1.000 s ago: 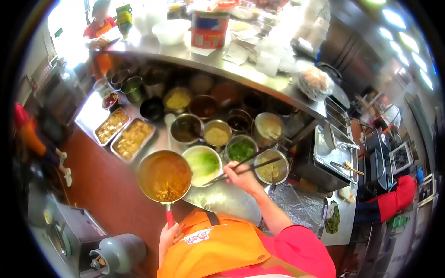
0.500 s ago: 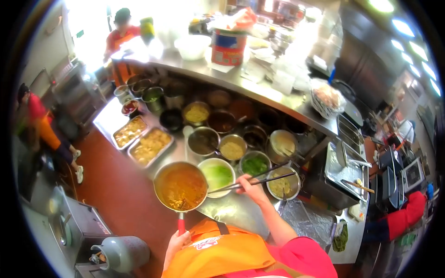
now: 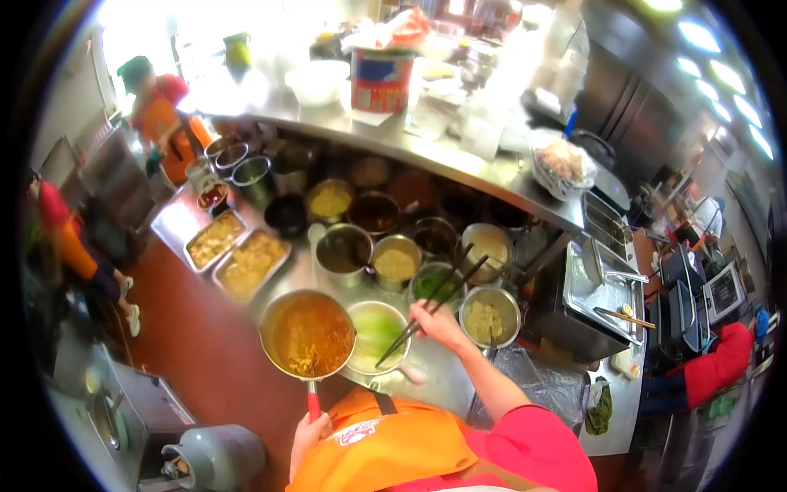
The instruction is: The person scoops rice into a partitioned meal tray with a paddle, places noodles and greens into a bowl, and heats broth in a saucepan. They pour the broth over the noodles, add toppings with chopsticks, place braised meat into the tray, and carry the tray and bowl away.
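My left hand (image 3: 311,430) is closed round the red handle of a saucepan (image 3: 275,361), held level at the counter's front edge. Orange-brown broth (image 3: 307,324) fills the pan, with noodle-like yellowish pieces near its lower side. Long dark chopsticks (image 3: 447,287) are gripped in my right hand (image 3: 434,321). Their lower tips reach over a white pan (image 3: 361,361) that holds pale liquid and green leaves. Whether the tips touch the contents I cannot tell. Just beyond my right hand stand a pot of dark greens (image 3: 434,284) and a pot of pale yellow pieces (image 3: 485,322).
Two metal trays of food (image 3: 252,264) lie at the counter's left end, beside several pots. A steel shelf (image 3: 426,156) overhangs the back, bearing a large tomato can (image 3: 383,80). A gas cylinder (image 3: 217,453) stands lower left. Other people (image 3: 160,111) are left and right.
My right hand has swung the chopsticks away from the saucepan's rim to over the white pan, tilting them steeper. The person at the back left has moved left.
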`<state>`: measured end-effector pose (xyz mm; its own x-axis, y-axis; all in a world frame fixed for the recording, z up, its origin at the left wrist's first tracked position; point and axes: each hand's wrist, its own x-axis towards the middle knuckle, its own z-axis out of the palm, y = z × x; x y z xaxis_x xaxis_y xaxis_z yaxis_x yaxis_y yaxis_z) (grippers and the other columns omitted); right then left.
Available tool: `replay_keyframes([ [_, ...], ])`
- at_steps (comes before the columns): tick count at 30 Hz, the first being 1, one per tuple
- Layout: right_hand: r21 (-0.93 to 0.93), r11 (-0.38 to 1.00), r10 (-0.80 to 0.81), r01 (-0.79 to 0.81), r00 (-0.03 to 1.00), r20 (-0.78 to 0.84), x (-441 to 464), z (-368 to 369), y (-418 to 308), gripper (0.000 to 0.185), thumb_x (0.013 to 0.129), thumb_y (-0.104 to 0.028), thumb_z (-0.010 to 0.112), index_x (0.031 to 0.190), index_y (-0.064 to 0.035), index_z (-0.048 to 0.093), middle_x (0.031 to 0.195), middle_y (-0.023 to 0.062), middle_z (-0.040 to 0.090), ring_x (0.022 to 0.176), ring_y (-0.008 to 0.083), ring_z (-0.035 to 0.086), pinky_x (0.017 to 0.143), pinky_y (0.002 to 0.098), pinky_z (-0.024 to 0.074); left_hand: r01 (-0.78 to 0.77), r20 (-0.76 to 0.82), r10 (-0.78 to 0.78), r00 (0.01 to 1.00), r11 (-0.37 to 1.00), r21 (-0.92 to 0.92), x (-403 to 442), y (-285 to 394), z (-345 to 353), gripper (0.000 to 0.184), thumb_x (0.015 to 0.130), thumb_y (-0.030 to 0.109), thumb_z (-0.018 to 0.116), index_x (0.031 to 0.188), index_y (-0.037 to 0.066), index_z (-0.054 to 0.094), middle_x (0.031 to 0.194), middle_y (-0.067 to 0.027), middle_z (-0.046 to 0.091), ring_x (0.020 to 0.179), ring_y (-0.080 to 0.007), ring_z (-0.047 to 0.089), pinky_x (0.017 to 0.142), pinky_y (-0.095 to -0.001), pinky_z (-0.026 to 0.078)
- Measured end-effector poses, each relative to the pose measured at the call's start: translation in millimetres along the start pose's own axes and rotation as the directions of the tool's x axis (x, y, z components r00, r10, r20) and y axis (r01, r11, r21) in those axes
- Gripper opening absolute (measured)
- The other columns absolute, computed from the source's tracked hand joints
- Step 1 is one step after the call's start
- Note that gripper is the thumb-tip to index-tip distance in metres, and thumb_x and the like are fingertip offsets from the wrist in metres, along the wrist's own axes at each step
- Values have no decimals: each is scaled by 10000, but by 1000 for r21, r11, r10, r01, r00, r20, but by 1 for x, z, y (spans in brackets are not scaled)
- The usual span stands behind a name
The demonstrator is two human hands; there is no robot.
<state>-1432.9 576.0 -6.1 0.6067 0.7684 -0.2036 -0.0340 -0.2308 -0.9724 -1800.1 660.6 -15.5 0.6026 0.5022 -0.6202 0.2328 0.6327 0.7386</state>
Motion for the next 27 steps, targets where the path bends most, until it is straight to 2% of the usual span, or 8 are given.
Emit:
replay_keyframes([
  [11,139,990,25,-11,995,-97,-21,-1,15,231,906,-202,545,820,-4,627,661,67,620,478,128,573,447,239,464,-5,57,9,998,997,-71,-1,-8,-5,188,938,158,515,817,95,385,553,-16,354,388,-90,307,365,-246,268],
  [16,84,994,69,-63,995,-71,-36,3,23,240,920,-202,524,804,-12,616,631,52,592,469,116,559,448,245,451,5,119,13,993,989,-148,-18,-30,-8,187,936,162,528,829,105,386,527,-1,339,370,-99,307,352,-254,257],
  [18,80,996,-37,43,996,-77,-38,-9,18,237,939,-201,490,831,-24,604,643,33,567,484,106,548,462,234,438,0,67,11,998,985,-171,-17,-12,14,176,934,162,533,842,113,390,520,15,344,361,-94,316,343,-256,255],
  [20,-28,998,-53,50,995,-89,-36,-23,4,281,954,-275,502,875,-26,607,706,30,587,513,103,558,472,230,448,19,146,16,989,971,-237,-13,8,23,160,917,149,554,878,100,408,532,34,352,371,-66,318,351,-235,245],
  [21,-15,999,-31,30,995,-96,-42,-28,1,266,950,-266,503,881,-33,611,703,25,575,525,94,558,476,229,443,44,74,-28,997,974,-221,-27,14,32,168,909,153,571,892,98,413,548,46,352,394,-47,331,360,-218,243],
  [23,208,978,35,1,984,-173,-55,-46,4,210,937,-230,532,865,-50,613,690,15,550,494,73,505,448,200,418,82,80,-63,995,961,-263,-37,10,32,170,905,155,577,905,102,415,569,54,357,414,-36,340,366,-209,246],
  [25,339,931,-28,138,950,-311,-74,-55,-21,156,941,-188,534,895,-50,591,678,16,530,507,70,481,416,197,398,93,84,-71,994,950,-298,-40,8,32,159,905,141,577,897,100,423,573,30,368,401,-45,327,365,-204,246],
  [27,490,825,-216,280,959,-184,-80,-68,-37,118,944,-156,528,926,-51,580,705,22,539,551,75,497,433,203,413,98,104,-69,992,947,-304,-42,9,34,161,905,141,576,900,103,419,579,32,368,405,-45,328,368,-204,249],
])
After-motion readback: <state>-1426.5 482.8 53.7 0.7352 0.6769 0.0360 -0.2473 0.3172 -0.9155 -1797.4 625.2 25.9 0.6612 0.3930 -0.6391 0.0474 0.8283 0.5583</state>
